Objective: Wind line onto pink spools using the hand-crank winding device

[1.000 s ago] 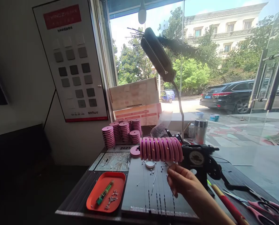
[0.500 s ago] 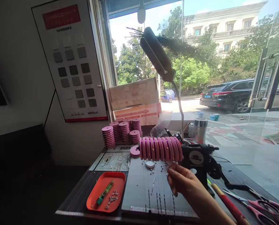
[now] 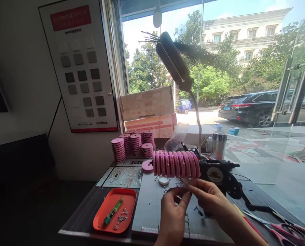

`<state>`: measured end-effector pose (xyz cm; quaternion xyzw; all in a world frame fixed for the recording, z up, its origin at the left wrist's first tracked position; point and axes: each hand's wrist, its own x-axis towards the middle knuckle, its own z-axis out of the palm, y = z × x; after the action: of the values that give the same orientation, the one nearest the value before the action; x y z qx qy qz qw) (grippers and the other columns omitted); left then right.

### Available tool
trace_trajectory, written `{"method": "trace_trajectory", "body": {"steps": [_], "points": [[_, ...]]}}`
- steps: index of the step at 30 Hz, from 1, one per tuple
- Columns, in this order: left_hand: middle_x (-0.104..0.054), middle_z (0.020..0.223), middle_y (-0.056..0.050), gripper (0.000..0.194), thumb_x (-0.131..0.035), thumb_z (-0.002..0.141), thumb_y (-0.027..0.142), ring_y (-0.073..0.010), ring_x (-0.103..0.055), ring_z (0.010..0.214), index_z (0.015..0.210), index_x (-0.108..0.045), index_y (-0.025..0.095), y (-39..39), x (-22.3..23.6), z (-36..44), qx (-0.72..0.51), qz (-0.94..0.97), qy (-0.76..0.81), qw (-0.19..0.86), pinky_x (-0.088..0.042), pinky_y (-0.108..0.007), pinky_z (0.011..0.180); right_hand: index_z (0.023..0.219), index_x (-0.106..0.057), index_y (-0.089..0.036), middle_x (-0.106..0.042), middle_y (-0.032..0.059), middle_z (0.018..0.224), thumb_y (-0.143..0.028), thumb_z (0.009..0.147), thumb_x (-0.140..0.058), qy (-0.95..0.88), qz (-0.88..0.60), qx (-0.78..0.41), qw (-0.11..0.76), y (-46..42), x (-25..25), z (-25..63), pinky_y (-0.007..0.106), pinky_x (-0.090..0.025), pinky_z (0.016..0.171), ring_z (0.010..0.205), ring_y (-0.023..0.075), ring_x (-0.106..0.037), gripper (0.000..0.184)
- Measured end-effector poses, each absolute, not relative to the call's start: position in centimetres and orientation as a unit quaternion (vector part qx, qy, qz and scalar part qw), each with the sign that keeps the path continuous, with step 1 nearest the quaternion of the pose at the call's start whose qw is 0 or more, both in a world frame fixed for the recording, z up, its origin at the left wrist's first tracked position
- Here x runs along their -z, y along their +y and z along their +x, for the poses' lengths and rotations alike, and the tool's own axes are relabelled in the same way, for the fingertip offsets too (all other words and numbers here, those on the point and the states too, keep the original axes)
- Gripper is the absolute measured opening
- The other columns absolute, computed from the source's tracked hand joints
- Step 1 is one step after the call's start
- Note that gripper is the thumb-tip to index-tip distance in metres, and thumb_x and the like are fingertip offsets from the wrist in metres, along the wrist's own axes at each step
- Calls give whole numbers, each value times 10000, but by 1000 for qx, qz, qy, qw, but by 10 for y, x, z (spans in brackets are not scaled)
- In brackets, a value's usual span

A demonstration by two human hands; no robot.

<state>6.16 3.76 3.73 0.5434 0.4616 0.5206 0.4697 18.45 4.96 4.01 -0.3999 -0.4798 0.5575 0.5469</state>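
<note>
My left hand (image 3: 173, 209) and my right hand (image 3: 208, 200) meet fingertip to fingertip over the grey work mat (image 3: 152, 212), just below a row of pink spools (image 3: 176, 164) mounted on a black winding machine (image 3: 217, 172). Both hands pinch something very thin and small between thumb and fingers; I cannot make out what it is. Thin lines with small dark beads run down the mat under my hands. A small white round cap (image 3: 164, 180) lies on the mat below the spools.
An orange tray (image 3: 114, 211) with a green pen and small metal bits sits front left. Stacks of pink spools (image 3: 133, 144) stand behind, before cardboard boxes (image 3: 147, 107). A black desk lamp (image 3: 175, 65), a metal can (image 3: 219, 145) and pink-handled scissors (image 3: 282, 229) are on the right.
My left hand has come into view from below and joined the right hand. My right hand has dropped a little from the spools toward the mat.
</note>
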Motion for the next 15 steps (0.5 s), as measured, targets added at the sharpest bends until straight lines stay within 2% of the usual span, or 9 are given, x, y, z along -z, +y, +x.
{"method": "trace_trajectory", "body": {"steps": [4, 7, 10, 13, 15], "points": [[-525, 625, -23, 305, -646, 622, 376, -108, -412, 576, 702, -615, 83, 46, -42, 76, -533, 480, 385, 581, -344, -232, 560, 622, -554, -153, -262, -98, 402, -490, 578, -688, -473, -386, -571, 549, 48, -38, 186, 183, -68, 338, 341, 18, -128, 365], [-490, 570, 0, 292, -641, 641, 380, -96, -397, 578, 634, -597, 92, 41, -40, 74, -534, 481, 332, 611, -328, -235, 586, 602, -540, -138, -376, -63, 441, -482, 594, -671, -493, -382, -572, 533, 43, -46, 184, 183, -83, 351, 367, 24, -180, 368], [-498, 573, 2, 260, -642, 648, 354, -97, -428, 589, 620, -581, 103, 34, -37, 66, -528, 466, 304, 642, -360, -240, 605, 569, -511, -145, -380, -59, 436, -487, 592, -659, -515, -410, -561, 502, 39, -56, 182, 191, -95, 352, 372, 38, -219, 374], [-507, 577, 2, 266, -676, 594, 363, -112, -472, 577, 613, -562, 124, 26, -31, 54, -479, 424, 312, 702, -397, -227, 508, 529, -474, -156, -380, -57, 427, -485, 593, -647, -537, -423, -535, 496, 36, -61, 179, 194, -136, 357, 386, 52, -267, 378], [-522, 551, 8, 282, -691, 566, 380, -108, -484, 524, 601, -547, 141, 21, -24, 47, -445, 396, 314, 740, -377, -206, 439, 534, -475, -154, -397, -54, 434, -472, 599, -642, -539, -422, -532, 499, 34, -62, 178, 191, -151, 366, 398, 53, -283, 365]]}}
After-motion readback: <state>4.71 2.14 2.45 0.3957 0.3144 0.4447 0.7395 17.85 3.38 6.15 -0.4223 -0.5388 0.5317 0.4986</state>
